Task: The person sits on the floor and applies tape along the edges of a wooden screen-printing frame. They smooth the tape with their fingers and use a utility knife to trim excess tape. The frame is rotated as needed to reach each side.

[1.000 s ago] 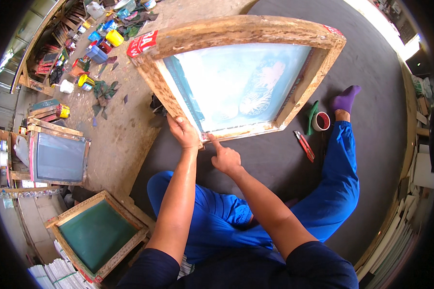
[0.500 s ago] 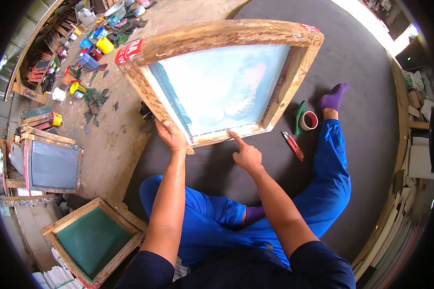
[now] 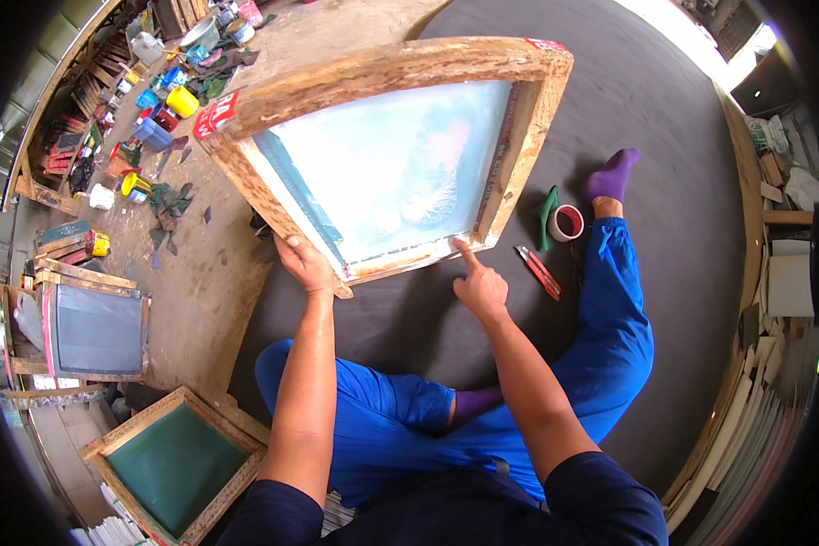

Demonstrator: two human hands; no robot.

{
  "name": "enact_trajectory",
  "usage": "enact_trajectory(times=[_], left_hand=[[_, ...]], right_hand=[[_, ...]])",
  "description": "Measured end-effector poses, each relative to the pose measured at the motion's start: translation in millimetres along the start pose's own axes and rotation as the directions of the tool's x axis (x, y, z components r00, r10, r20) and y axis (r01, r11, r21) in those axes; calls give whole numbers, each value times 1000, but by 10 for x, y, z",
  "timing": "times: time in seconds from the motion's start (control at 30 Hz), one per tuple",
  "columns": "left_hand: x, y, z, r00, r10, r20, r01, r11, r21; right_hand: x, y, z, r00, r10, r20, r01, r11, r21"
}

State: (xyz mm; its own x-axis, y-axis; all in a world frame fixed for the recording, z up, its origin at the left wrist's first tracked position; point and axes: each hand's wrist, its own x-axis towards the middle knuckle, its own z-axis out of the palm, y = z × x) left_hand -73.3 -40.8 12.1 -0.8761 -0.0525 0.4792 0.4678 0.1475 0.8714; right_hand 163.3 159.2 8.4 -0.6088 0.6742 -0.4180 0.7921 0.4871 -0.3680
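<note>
A wooden screen printing frame (image 3: 409, 164) with pale, light-blue mesh is held up tilted in front of me. At its lower left corner, my left hand (image 3: 308, 264) is closed around the wood, thumb on the near face. My right hand (image 3: 482, 287) holds nothing; its index finger is stretched out to the frame's lower edge, near the right corner, and the other fingers are curled. To the right, on the dark surface, lie a red utility knife (image 3: 539, 273), a roll of tape (image 3: 567, 223) and a crumpled green cloth (image 3: 547, 218).
I sit on a dark padded surface (image 3: 664, 300), legs bent. Two more screen frames, a grey one (image 3: 98, 329) and a green one (image 3: 177, 464), stand at the left. Paint tubs (image 3: 182, 102) and rags clutter the floor far left. Stacked sheets (image 3: 746, 437) line the right.
My right index finger has slid rightward along the frame's lower edge, toward the right corner. The frame and my left hand have shifted slightly left in the view.
</note>
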Motion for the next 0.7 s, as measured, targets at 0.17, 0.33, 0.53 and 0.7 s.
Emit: enact_trajectory(times=[0.17, 0.33, 0.53, 0.7], left_hand=[[-11, 137, 69, 999, 54, 4, -54, 998, -16], [35, 29, -44, 999, 32, 6, -32, 999, 24], [224, 14, 134, 1000, 1, 5, -1, 1000, 20], [696, 405, 355, 991, -54, 124, 30, 982, 185]], right_hand=[[140, 333, 44, 986, 17, -166, -7, 998, 62], [231, 482, -456, 792, -95, -603, 370, 861, 350], [698, 358, -821, 932, -250, -262, 344, 840, 421], [593, 396, -836, 926, -252, -281, 342, 876, 341]])
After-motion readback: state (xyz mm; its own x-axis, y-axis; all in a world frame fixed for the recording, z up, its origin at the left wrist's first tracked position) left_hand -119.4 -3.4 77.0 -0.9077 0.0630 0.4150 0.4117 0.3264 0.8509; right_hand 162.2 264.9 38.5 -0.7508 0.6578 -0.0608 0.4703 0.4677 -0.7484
